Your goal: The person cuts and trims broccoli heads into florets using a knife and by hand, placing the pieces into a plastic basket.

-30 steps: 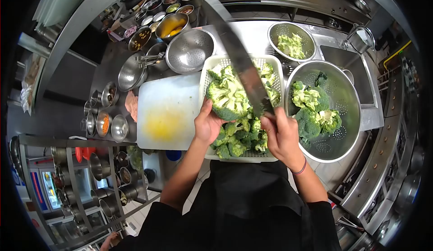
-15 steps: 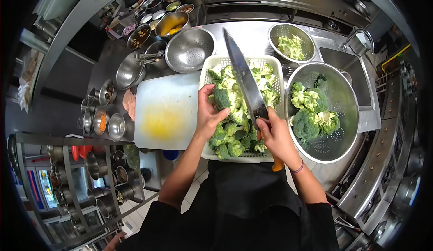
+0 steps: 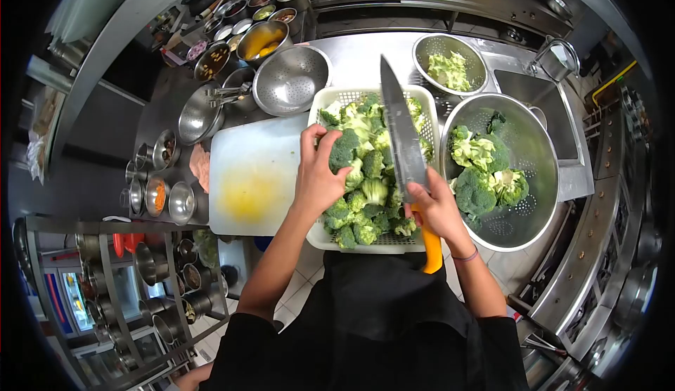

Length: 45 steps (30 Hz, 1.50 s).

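Note:
My left hand (image 3: 321, 170) is closed round a broccoli piece (image 3: 344, 149) over the left side of a white perforated basket (image 3: 320, 239). Cut broccoli florets (image 3: 366, 231) fill much of that basket. In my right hand (image 3: 436, 205) is a large knife (image 3: 402, 131) with an orange handle, its blade pointing up and away over the basket's right side. To the right, a big steel colander (image 3: 538, 212) holds several broccoli heads (image 3: 476, 193). Behind it, a smaller colander (image 3: 420, 43) contains pale green trimmings (image 3: 450, 71).
A white cutting board (image 3: 278, 145) with a yellow stain lies left of the basket. Beyond it stand a perforated bowl (image 3: 292, 78) and several steel bowls with food. A sink (image 3: 538, 103) is at the right. At the lower left, part of another person's arm (image 3: 195, 377) shows.
The large broccoli head in my left hand is now a smaller piece, with more florets in the basket. The knife has swung more upright, and its orange handle has come into view.

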Each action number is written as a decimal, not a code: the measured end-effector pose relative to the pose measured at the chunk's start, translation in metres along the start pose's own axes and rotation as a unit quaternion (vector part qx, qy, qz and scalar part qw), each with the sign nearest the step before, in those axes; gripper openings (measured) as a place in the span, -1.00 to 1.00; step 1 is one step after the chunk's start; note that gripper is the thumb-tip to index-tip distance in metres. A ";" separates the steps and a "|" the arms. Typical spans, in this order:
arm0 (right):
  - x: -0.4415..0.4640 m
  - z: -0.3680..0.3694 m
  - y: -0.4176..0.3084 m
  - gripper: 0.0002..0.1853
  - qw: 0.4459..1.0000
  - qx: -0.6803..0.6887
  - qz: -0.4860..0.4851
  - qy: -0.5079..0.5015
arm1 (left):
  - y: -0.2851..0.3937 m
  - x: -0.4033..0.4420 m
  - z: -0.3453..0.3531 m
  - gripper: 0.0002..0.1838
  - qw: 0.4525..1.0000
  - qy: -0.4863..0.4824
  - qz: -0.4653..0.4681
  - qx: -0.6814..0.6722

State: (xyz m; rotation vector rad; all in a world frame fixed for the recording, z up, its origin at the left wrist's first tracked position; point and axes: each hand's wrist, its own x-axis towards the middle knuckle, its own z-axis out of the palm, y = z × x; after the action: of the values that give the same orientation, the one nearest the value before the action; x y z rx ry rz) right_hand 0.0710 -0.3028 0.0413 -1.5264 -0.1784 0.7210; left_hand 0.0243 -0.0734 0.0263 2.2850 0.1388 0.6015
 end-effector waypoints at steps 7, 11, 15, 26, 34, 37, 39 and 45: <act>-0.022 0.011 -0.003 -0.85 0.887 -0.370 -0.244 0.131 | -0.029 0.011 -0.011 -0.30 0.863 0.041 -0.191 -0.466; -0.018 0.022 -0.005 -0.76 0.837 -0.452 -0.293 0.098 | -0.018 0.014 -0.006 -0.33 0.863 0.058 -0.177 -0.471; -0.031 0.034 -0.030 -0.73 0.827 -0.406 -0.358 0.150 | 0.012 0.016 -0.009 -0.30 0.927 0.081 -0.113 -0.348; -0.017 0.029 0.031 -0.69 0.829 -0.526 -0.180 0.062 | 0.017 0.009 -0.029 -0.29 0.889 0.066 -0.056 -0.450; -0.012 0.018 0.008 -0.69 0.819 -0.543 -0.165 0.083 | -0.031 -0.038 -0.049 -0.40 0.611 0.005 -0.285 -0.739; 0.007 0.011 -0.011 -0.72 0.782 -0.579 -0.219 0.073 | -0.037 -0.057 -0.045 -0.40 0.689 0.035 -0.343 -0.638; 0.047 0.008 -0.031 -0.72 0.758 -0.581 -0.267 0.130 | -0.036 -0.067 -0.040 -0.39 0.710 0.031 -0.318 -0.628; 0.239 0.013 -0.022 -0.48 0.719 -0.646 -0.228 0.117 | -0.027 -0.083 -0.029 -0.44 0.785 0.045 -0.295 -0.543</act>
State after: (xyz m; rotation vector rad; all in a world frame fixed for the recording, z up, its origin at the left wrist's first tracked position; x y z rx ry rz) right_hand 0.2579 -0.1631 -0.0152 -2.7199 -0.9917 -0.1498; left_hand -0.0606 -0.0580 -0.0071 0.9915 0.4117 0.3022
